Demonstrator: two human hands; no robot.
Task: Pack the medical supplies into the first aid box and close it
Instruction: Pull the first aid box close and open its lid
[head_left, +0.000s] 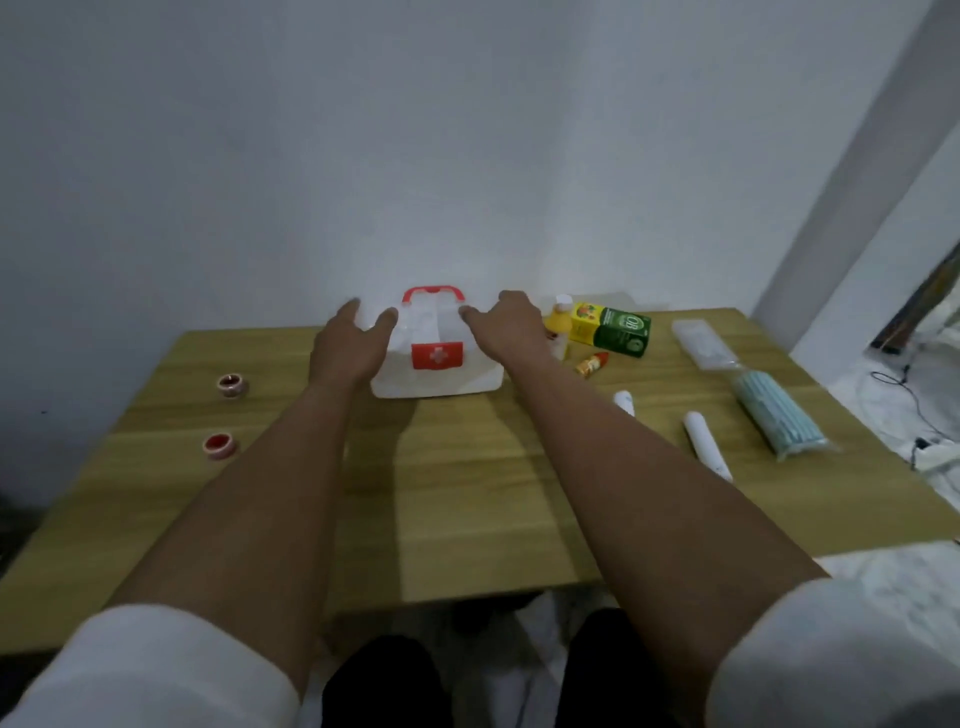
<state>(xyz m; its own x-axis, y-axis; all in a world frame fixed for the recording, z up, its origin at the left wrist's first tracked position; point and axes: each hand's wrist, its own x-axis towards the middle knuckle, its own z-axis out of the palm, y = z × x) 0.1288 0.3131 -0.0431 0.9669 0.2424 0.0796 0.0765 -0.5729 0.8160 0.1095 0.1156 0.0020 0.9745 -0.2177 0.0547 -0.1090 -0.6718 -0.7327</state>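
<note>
The left hand (349, 340) is spread open, fingers apart, and is laid against the left end of the first aid box (436, 358); whether the box is actually gripped cannot be told. The right hand (506, 325) is likewise opened, its fingers reaching over the right end of the lid, so that the box is bracketed between the two hands. The box is seen shut, white, with a red handle (434, 293) raised between the fingertips and a red clasp (437, 355) bearing a white cross just below. It is stood on a wooden table (457, 493) near the wall.

Just beyond the right hand a yellow bottle (558, 325) and a green-and-yellow carton (613, 328) are found, with a small orange bottle (592, 362) lying beside the wrist. Further right of that forearm two white tubes (706, 449) are laid, then a pack of face masks (776, 413) and a clear packet (698, 343). Well to the left of the left forearm two red tape rolls (232, 384) are placed apart from one another.
</note>
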